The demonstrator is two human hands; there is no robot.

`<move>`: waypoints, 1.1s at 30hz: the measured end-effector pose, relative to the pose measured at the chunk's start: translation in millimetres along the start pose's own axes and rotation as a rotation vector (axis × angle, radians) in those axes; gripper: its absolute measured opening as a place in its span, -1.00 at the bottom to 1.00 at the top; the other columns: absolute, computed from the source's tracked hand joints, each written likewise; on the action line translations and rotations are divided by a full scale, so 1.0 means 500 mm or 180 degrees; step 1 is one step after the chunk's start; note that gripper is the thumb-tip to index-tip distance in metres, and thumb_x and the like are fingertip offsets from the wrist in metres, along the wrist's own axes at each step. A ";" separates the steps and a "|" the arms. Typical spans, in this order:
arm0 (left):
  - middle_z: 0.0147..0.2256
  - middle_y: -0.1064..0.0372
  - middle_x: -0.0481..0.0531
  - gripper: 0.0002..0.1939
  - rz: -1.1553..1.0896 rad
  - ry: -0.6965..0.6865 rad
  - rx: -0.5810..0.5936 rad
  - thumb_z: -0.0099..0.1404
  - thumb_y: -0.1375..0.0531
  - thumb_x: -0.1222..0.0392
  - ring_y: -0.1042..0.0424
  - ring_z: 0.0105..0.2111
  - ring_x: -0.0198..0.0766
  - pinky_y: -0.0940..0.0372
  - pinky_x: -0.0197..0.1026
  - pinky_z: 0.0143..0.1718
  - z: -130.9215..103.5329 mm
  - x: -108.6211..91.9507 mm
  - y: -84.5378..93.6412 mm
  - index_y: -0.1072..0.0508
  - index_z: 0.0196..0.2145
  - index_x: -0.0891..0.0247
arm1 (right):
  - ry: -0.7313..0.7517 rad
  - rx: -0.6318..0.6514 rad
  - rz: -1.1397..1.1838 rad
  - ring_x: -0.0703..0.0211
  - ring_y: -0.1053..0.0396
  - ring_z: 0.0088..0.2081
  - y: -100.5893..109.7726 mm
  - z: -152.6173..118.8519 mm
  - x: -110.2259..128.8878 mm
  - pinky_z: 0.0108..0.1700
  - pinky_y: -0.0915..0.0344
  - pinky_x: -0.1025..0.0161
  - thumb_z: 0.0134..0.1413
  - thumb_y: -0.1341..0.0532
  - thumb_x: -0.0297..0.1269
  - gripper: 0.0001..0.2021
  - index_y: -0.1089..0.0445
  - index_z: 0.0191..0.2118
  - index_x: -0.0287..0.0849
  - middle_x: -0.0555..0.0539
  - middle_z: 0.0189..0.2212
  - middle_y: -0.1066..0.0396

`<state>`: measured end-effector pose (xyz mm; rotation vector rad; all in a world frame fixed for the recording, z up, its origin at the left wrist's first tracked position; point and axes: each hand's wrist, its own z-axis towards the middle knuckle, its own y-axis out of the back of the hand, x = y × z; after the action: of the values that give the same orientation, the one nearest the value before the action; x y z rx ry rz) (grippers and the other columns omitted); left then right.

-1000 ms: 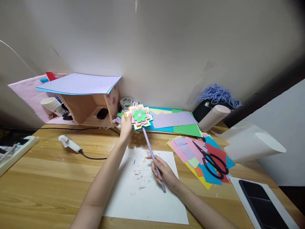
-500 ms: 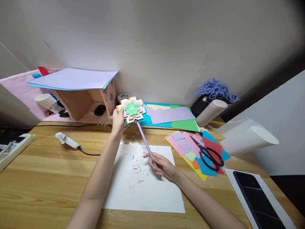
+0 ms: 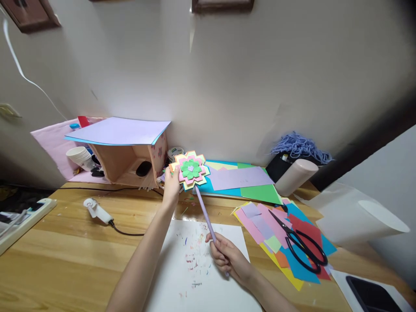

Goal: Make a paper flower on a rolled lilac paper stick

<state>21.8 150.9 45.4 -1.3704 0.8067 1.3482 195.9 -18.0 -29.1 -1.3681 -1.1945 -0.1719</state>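
A layered paper flower (image 3: 190,169) in green, pink, yellow and blue, with a small lilac heart at its centre, faces me. My left hand (image 3: 171,184) is closed on the flower's left edge. From its underside a lilac paper stem (image 3: 206,213) slants down to the right. My right hand (image 3: 230,258) is wrapped round the lower part of that stem, whose end pokes out below the fingers. Under the hands lies a white sheet of paper (image 3: 201,290) marked with coloured smudges.
Black-handled scissors (image 3: 303,245) lie on coloured paper scraps (image 3: 260,225) at right. A white glue gun (image 3: 99,212) rests at left. Behind stand a box topped with lilac paper (image 3: 123,131), paper cups (image 3: 79,157), blue yarn (image 3: 300,147) and a paper roll (image 3: 364,216).
My view has tilted up, so picture frames on the wall appear. My right hand's fingers have closed more firmly round the stem, and its lower end now shows below them.
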 end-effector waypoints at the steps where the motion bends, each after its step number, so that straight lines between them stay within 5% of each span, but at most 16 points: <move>1: -0.26 -0.38 0.04 -0.75 0.0005 -0.0011 0.0031 0.17 -0.13 0.03 -0.38 -0.23 -0.21 -0.29 -0.19 -0.24 -0.003 -0.003 0.000 -0.30 -0.25 0.22 | 0.0001 -0.0005 0.0004 0.49 0.31 -0.67 0.001 0.001 -0.002 -0.69 0.35 0.49 0.10 -0.13 -0.13 -0.78 -0.26 -0.21 -0.16 0.16 -0.64 0.09; 33: -0.25 -0.36 0.04 -0.77 -0.0017 -0.0087 0.0184 0.21 -0.09 0.04 -0.36 -0.21 -0.22 -0.27 -0.19 -0.19 -0.026 -0.006 -0.018 -0.28 -0.24 0.22 | 0.0113 0.0060 0.0107 0.49 0.27 -0.67 0.013 0.005 -0.012 -0.70 0.30 0.50 0.17 -0.06 -0.18 -0.81 -0.26 -0.18 -0.16 0.15 -0.64 0.04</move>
<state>33.6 140.3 48.2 -1.3055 0.8171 1.3269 196.1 -17.1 -38.1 -1.3625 -1.1404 -0.1601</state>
